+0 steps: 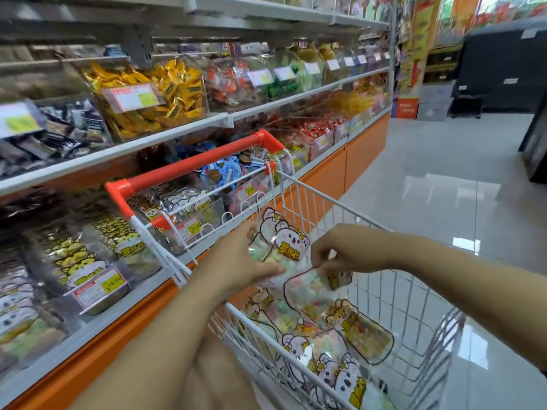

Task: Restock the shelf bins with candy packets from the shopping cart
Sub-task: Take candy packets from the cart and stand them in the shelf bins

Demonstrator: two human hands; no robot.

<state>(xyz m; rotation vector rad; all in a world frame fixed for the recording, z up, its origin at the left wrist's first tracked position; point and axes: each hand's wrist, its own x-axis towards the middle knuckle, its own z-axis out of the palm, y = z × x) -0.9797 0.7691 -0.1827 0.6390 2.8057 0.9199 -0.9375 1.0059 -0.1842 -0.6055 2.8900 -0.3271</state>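
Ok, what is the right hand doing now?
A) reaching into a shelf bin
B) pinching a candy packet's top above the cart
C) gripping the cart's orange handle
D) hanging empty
B: the right hand pinches the top edge of a candy packet above the shopping cart, while the left hand holds a second packet.

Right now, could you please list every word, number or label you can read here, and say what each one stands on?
"16.8" on the lower-left bin's price tag; what follows is blurred.
"16." on the cart-side tag; the rest is blurred.
Yellow Chinese characters on the candy packet in the left hand: too stylised to read surely.
Upper-shelf tags: blurred, unreadable.
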